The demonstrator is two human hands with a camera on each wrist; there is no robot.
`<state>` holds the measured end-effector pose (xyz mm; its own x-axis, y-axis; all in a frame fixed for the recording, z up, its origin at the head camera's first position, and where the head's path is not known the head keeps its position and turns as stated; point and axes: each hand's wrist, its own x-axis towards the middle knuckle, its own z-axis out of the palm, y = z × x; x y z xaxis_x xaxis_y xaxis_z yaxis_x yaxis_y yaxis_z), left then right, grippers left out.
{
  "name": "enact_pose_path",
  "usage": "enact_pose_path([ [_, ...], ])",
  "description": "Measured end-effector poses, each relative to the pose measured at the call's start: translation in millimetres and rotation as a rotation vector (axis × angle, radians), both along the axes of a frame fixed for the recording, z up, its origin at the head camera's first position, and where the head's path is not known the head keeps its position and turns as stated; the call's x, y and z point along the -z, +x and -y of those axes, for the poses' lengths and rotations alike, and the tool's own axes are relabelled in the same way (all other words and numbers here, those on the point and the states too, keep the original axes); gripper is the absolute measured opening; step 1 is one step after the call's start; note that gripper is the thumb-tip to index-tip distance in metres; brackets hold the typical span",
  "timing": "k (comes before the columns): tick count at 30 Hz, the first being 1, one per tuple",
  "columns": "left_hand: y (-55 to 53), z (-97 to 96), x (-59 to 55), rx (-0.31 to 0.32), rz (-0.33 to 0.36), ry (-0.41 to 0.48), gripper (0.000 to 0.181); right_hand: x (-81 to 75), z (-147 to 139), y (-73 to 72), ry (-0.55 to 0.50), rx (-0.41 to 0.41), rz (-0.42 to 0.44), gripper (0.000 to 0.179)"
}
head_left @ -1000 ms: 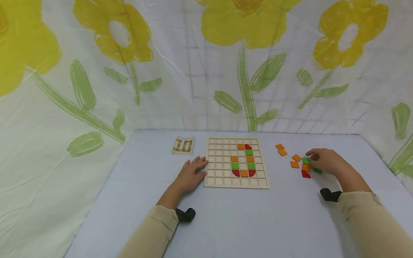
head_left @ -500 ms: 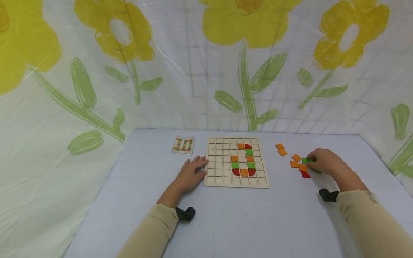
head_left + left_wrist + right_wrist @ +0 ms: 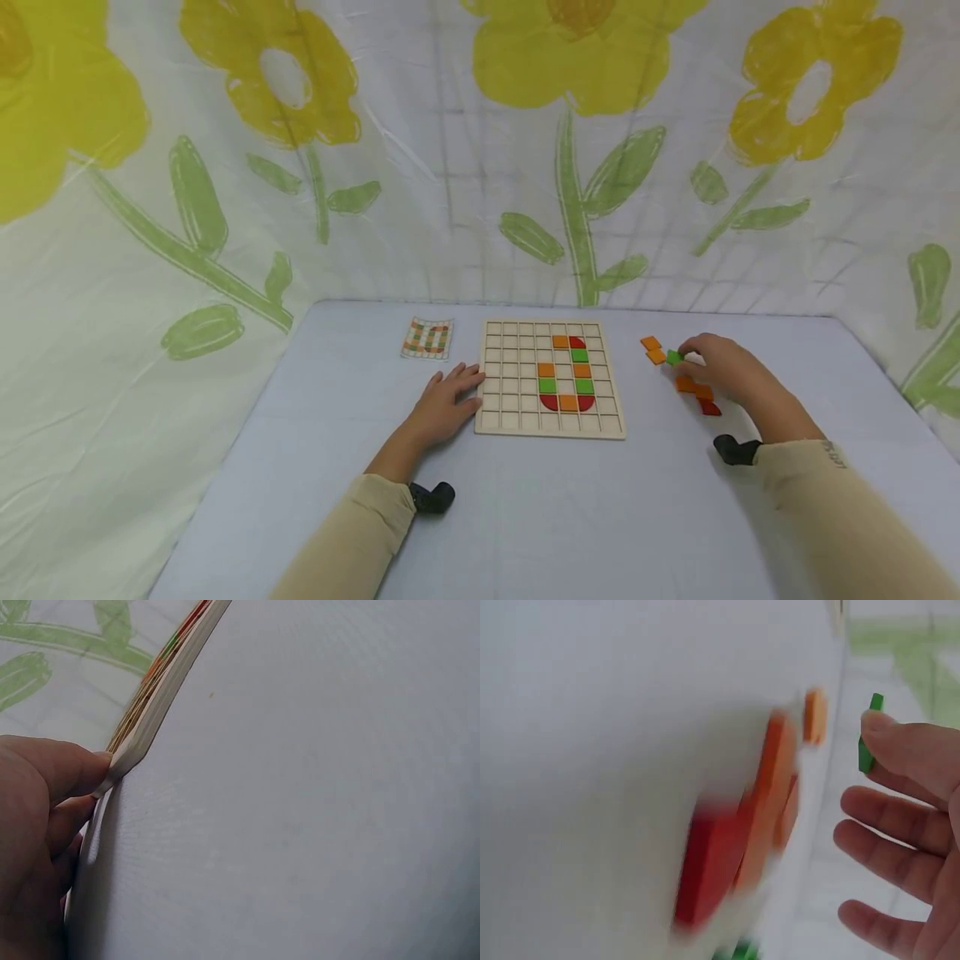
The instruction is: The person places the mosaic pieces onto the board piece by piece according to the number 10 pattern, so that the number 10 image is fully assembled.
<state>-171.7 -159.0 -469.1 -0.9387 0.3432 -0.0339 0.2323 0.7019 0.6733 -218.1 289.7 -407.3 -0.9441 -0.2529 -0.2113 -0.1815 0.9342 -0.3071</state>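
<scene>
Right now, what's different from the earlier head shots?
The right hand has pinched a green tile and moved it left, toward the board. An orange tile near the red tile sits slightly further left. Unchanged: left hand at the board's edge, tiles on it.

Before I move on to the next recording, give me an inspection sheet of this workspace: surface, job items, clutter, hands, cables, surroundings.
Surface: pale table, with the items towards its far side.
Job items: grid board with set tiles in orange, green and red; pattern card off its far left corner; loose tiles to its right, some hidden by a hand.
Clutter: nothing seen.
Hands: left hand touches the board's left edge; right hand pinches a green tile.
Cables: nothing seen.
Surroundings: white backdrop printed with yellow flowers and green leaves.
</scene>
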Motion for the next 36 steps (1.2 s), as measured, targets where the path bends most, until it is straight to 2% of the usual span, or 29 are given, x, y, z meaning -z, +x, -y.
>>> enact_pose_path([
  [6, -0.1, 1.1, -1.8, 0.0, 0.007, 0.014, 0.048, -5.2, 67.8, -9.5, -0.073, -0.08, -0.076, 0.038],
  [10, 0.5, -1.1, -0.5, 0.003, 0.012, 0.03, 0.048, -4.2, 107.2, -17.1, -0.104, -0.145, -0.05, 0.037],
  [14, 1.7, -4.3, 1.5, 0.013, 0.014, 0.022, 0.048, 0.0, 133.2, -24.8, -0.104, -0.201, -0.027, 0.032],
  [18, 2.8, -5.3, 1.4, 0.013, 0.012, 0.024, 0.048, 6.3, 149.1, -34.3, -0.102, -0.252, -0.037, 0.024],
  [25, 4.4, -4.1, 0.7, 0.013, 0.023, 0.019, 0.048, 13.4, 163.3, -42.4, -0.122, -0.259, -0.015, 0.014],
  [31, 6.5, -2.8, -0.5, 0.005, 0.018, 0.023, 0.048, 14.6, 169.1, -42.3, -0.103, -0.273, -0.016, 0.014],
  [36, 4.8, -0.4, -0.9, -0.003, -0.002, 0.006, 0.047, 15.0, 172.7, -44.2, -0.087, -0.271, -0.018, 0.023],
])
